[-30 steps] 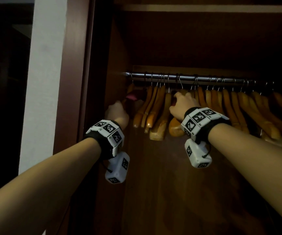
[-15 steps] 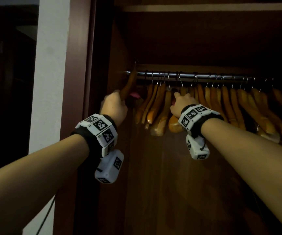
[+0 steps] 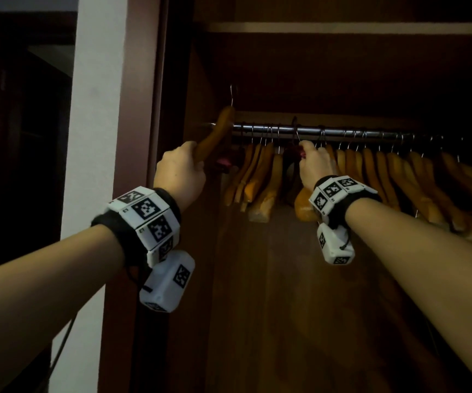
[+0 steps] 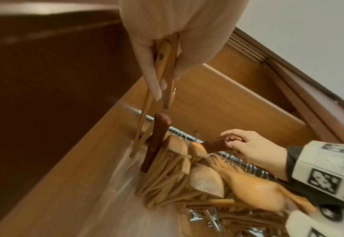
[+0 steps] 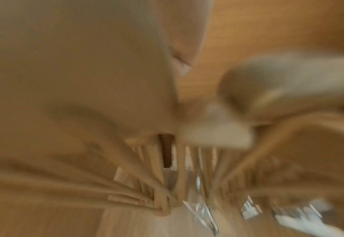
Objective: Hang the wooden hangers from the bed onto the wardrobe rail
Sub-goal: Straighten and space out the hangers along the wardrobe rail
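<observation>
A wooden hanger held up at the left end of a wardrobe rail.

The left hand grips its lower arm with curled fingers, its hook above the rail. The right hand pinches a dark hanger among the hung hangers.

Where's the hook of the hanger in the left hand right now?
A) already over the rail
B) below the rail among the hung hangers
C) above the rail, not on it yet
C: the left hand holds the hanger tilted up, its hook above the rail, not over it.
</observation>
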Available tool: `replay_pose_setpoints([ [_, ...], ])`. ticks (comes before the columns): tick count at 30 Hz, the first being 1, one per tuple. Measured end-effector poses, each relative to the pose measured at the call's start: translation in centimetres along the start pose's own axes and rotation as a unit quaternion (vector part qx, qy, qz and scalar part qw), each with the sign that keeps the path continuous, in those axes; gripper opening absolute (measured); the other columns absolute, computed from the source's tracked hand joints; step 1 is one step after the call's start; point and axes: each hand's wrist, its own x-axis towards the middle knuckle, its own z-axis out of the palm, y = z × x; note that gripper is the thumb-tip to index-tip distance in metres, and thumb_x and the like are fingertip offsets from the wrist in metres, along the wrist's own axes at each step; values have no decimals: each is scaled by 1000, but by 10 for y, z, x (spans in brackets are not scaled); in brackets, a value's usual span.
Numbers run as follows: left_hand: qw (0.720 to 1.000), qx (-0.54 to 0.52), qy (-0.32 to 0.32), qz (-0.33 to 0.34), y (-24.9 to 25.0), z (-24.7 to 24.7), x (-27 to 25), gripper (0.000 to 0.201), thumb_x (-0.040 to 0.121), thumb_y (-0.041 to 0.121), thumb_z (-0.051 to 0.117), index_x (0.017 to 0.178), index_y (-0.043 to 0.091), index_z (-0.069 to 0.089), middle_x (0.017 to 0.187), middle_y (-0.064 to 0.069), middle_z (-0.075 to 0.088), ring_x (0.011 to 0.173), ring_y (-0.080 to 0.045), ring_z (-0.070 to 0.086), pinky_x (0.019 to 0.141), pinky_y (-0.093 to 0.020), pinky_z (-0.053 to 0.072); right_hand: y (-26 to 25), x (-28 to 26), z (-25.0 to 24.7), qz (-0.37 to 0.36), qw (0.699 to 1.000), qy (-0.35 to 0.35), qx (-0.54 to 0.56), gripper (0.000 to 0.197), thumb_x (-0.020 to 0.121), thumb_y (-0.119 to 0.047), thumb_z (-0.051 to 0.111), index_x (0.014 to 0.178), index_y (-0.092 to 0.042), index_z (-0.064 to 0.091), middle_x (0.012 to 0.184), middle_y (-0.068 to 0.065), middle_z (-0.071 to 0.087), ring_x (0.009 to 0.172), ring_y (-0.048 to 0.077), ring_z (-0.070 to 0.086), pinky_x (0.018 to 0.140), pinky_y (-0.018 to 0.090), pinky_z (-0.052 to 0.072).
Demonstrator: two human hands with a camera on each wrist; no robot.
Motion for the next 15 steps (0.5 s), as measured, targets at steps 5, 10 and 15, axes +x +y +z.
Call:
replay_pose_setpoints([
  [5,999,-29,-9,9,6,-17,-5,43,94,13,50,136,14,45,115,-13,60,90,-34,65,83,-46,54,0,4,-18,19,999,31,18,47,95,-2,38,139,-17,39,129,21,48,118,39,47,95,43,41],
  [10,999,-44,3,18,6,-40,-10,42,94,14,51,135,15,46,115,-12,60,90,-34,65,84,-46,53,-11,2,-23,29,999,44,7,48,93,1,40,137,-17,42,128,21,49,117,39,48,92,41,43],
  [15,998,-51,2,41,9,-49,-10,42,93,14,52,135,15,47,114,-12,60,89,-33,65,83,-46,54,-17,-1,-24,30,998,51,2,51,90,3,45,137,-16,43,130,19,48,119,38,48,94,41,42],
])
